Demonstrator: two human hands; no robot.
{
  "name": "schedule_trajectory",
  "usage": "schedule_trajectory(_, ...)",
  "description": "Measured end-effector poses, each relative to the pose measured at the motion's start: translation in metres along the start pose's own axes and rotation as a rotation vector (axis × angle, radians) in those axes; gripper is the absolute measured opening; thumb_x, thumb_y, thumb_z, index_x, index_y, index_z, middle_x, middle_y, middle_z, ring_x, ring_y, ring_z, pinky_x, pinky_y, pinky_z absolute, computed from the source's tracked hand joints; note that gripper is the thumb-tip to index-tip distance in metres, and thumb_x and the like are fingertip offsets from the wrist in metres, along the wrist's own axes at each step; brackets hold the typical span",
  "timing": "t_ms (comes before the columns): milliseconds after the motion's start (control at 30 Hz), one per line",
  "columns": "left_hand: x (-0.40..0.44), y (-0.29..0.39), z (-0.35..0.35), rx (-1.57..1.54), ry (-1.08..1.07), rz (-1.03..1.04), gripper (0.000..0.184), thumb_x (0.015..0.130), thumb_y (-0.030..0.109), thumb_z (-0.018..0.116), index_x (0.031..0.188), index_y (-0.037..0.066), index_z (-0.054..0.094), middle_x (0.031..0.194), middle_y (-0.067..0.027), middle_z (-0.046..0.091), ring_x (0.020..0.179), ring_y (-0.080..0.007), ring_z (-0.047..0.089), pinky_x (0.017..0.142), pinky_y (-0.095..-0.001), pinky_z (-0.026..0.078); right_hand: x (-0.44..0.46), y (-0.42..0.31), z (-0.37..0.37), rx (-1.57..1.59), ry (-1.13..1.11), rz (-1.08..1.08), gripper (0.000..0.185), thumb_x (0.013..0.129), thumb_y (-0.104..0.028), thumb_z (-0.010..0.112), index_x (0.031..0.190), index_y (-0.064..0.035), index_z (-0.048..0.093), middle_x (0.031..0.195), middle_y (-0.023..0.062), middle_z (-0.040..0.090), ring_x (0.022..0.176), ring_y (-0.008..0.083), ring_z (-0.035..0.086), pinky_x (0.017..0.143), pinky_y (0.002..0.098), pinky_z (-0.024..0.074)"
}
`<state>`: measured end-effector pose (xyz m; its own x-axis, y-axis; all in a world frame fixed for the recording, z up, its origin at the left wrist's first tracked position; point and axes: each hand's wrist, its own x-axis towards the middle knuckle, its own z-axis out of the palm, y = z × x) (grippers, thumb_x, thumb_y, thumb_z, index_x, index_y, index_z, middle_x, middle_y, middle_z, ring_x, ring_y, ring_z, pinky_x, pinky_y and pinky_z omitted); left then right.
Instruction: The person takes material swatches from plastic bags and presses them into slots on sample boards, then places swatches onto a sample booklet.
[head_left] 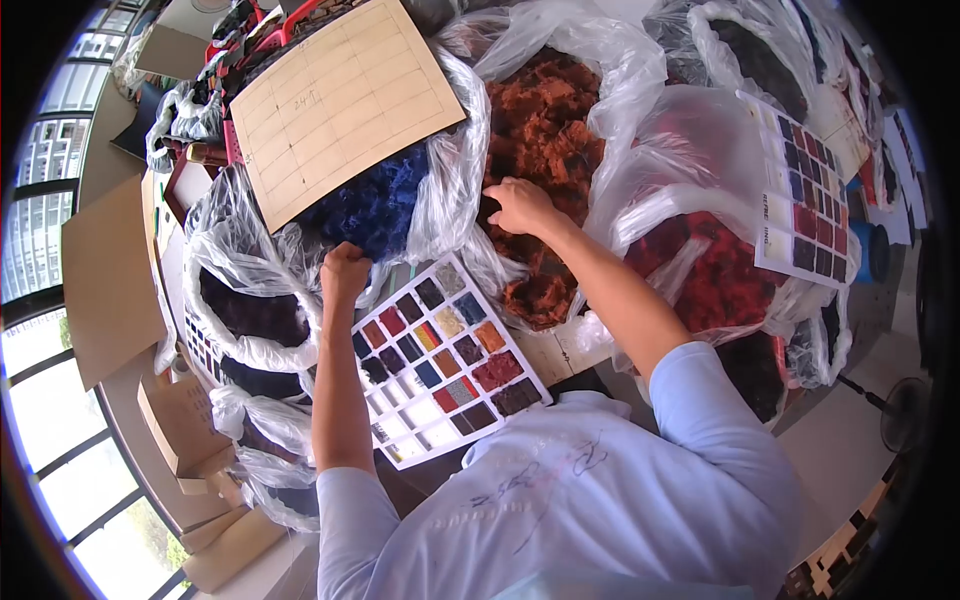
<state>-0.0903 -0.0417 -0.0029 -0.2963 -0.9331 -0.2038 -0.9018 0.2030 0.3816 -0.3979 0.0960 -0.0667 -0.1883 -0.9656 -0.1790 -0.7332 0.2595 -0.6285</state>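
Rust fibre (550,110) under the right hand (522,207) left room inside the plastic rim (632,75). Blue fibre (378,205) bordered the left hand (345,273); neither grip was discernible.

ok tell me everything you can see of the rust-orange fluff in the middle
The rust-orange fluff looks like loose, clumpy fibre with darker brown patches. It sits in an open, crumpled, see-through plastic bag, between blue fluff and red fluff. The right hand is over its left side, fingers curled; whether they grip any is unclear.
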Motion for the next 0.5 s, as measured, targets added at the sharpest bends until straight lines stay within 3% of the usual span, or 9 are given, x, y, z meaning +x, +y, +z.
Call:
schedule_trajectory(33,-0.002,-0.006,0.003,-0.096,-0.027,-0.044,0.019,0.07,0.015,0.07,0.086,0.004,0.069,0.078,-0.0133,0.071,0.075,-0.0273,0.07,0.07,-0.0368,0.054,0.006,0.0,-0.001,-0.043,-0.044,-0.039,0.039,0.074,-0.02,0.074,0.111,-0.0075,0.067,0.115,0.0173,0.065,0.105,0.0359,0.062,0.094,0.0425,0.0499)
schedule_trajectory(67,-0.005,-0.014,0.006,-0.103,-0.02,-0.056,0.019,0.07,0.015,0.07,0.086,0.004,0.069,0.078,-0.0133,0.071,0.075,-0.0273,0.07,0.07,-0.0368,0.054,0.012,0.001,-0.001,-0.049,-0.052,-0.05,0.039,0.074,-0.02,0.074,0.111,-0.0075,0.067,0.115,0.0173,0.065,0.105,0.0359,0.062,0.094,0.0425,0.0499)
schedule_trajectory(167,-0.027,-0.007,0.003,-0.347,-0.025,-0.177,0.016,0.073,0.011,0.068,0.082,-0.001,0.066,0.068,-0.0091,0.065,0.064,-0.0158,0.065,0.061,-0.0306,0.051,0.021,0.0,-0.004,-0.165,-0.284,-0.017,0.049,0.068,-0.021,0.082,0.113,-0.0075,0.066,0.11,0.0176,0.066,0.108,0.0343,0.061,0.092,0.0428,0.0493)
schedule_trajectory(267,-0.041,-0.008,0.005,-0.42,0.036,-0.211,0.015,0.073,0.011,0.067,0.08,-0.002,0.064,0.066,-0.0086,0.063,0.062,-0.0146,0.061,0.061,-0.03,0.051,0.019,0.001,-0.016,-0.086,-0.289,0.012,0.048,0.067,-0.02,0.083,0.111,-0.0076,0.067,0.105,0.0166,0.068,0.105,0.0347,0.063,0.09,0.042,0.0502)
schedule_trajectory(333,-0.047,-0.017,0.01,-0.407,0.052,-0.187,0.014,0.075,0.01,0.066,0.083,-0.001,0.064,0.069,-0.0073,0.062,0.063,-0.0129,0.058,0.061,-0.0283,0.05,0.013,0.004,-0.02,-0.044,-0.257,0.028,0.043,0.068,-0.016,0.082,0.108,-0.0054,0.068,0.102,0.0163,0.069,0.099,0.0318,0.065,0.086,0.04,0.0515)
schedule_trajectory(433,-0.059,-0.022,0.012,-0.629,0.112,-0.162,0.018,0.079,0.007,0.063,0.095,-0.001,0.064,0.079,-0.005,0.065,0.064,-0.0124,0.057,0.059,-0.0268,0.048,0.01,0.02,-0.018,0.209,-0.154,0.113,0.035,0.073,-0.008,0.079,0.104,0.0028,0.067,0.097,0.0154,0.071,0.09,0.0223,0.068,0.077,0.0356,0.053)
schedule_trajectory(500,-0.064,-0.031,0.012,-0.689,0.11,-0.179,0.018,0.079,0.007,0.063,0.095,-0.001,0.064,0.079,-0.0048,0.064,0.064,-0.0117,0.056,0.059,-0.0269,0.048,0.0,0.024,-0.022,0.246,-0.101,0.164,0.033,0.074,-0.008,0.078,0.102,0.0038,0.066,0.095,0.0148,0.071,0.089,0.0216,0.067,0.077,0.0355,0.053)
